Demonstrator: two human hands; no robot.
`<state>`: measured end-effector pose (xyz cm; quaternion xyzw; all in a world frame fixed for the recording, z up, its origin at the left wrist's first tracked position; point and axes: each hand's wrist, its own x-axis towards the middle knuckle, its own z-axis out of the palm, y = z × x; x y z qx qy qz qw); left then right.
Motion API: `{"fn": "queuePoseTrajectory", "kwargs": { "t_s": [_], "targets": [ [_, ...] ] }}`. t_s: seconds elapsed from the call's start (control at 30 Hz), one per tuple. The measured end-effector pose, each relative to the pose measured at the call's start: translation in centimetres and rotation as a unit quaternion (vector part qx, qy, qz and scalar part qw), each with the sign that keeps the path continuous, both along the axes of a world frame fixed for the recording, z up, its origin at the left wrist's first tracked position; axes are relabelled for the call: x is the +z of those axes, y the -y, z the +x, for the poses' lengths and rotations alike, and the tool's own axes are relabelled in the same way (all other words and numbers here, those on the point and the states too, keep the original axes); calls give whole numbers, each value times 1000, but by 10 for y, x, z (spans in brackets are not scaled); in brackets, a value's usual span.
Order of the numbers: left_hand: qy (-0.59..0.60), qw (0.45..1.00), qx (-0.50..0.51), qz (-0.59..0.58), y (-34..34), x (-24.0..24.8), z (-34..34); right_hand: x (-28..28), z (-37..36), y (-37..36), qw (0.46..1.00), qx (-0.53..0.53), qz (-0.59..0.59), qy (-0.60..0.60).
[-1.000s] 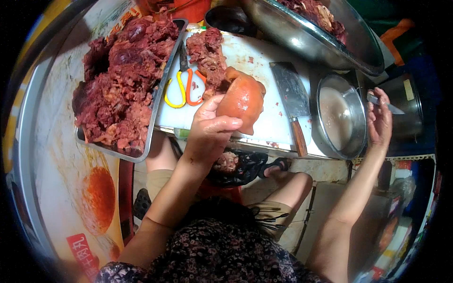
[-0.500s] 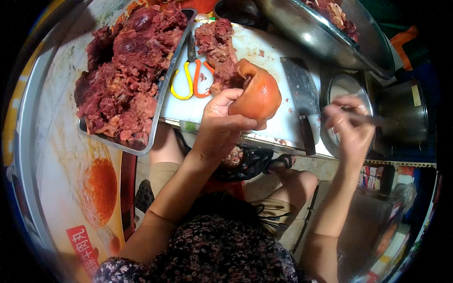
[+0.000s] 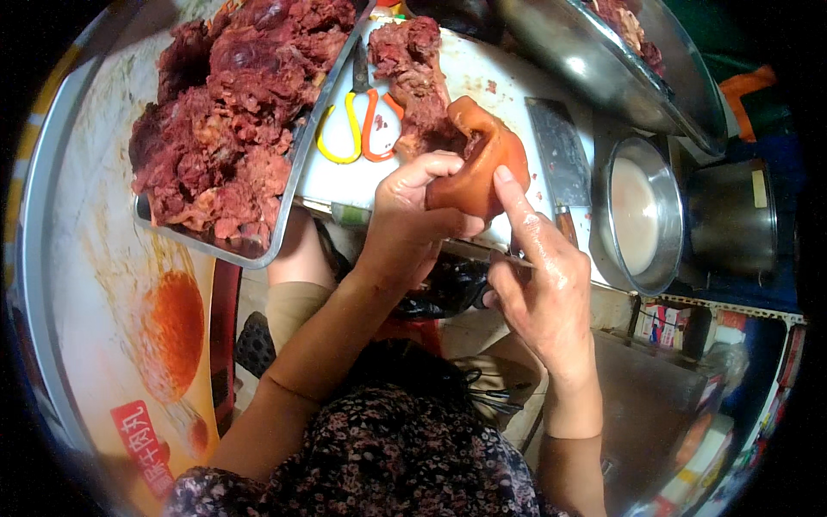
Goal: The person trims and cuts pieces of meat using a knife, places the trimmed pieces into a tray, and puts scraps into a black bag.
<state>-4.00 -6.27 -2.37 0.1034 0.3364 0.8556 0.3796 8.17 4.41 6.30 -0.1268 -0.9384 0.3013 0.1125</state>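
My left hand (image 3: 413, 220) is closed around a smooth, orange-brown, hollow piece of meat with skin (image 3: 487, 185), held above the near side of a white cutting board (image 3: 508, 65). The index finger of my right hand (image 3: 547, 280) lies against this piece's right side. Its other fingers curl around something thin that I cannot make out. Just beyond the piece, a long chunk of reddish cooked meat (image 3: 409, 77) rests on the board. Scissors (image 3: 360, 125) with yellow and orange handles lie left of that chunk. A cleaver (image 3: 558, 151) lies at the board's right.
A metal tray (image 3: 277, 246) heaped with dark red meat stands at the left. On the right are a metal bowl (image 3: 636, 215) of whitish liquid and a steel pot (image 3: 732, 215). A large tilted metal basin (image 3: 586, 69) holding meat stands at the far right.
My right hand has come left from over the bowl of whitish liquid to touch the orange-brown piece. My left hand keeps its hold. The whole view has shifted slightly.
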Motion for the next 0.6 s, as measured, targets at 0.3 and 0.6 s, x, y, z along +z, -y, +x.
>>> {"fn": "queuePoseTrajectory", "kwargs": {
  "t_s": [0.3, 0.6],
  "targets": [
    [-34, 999, 2, 11, 1, -4, 1, -4, -2, -8, 998, -3, -28, -61],
    [-76, 997, 11, 16, -1, -4, 1, -2, 3, -5, 996, -17, -77, -39]
  ]
}}
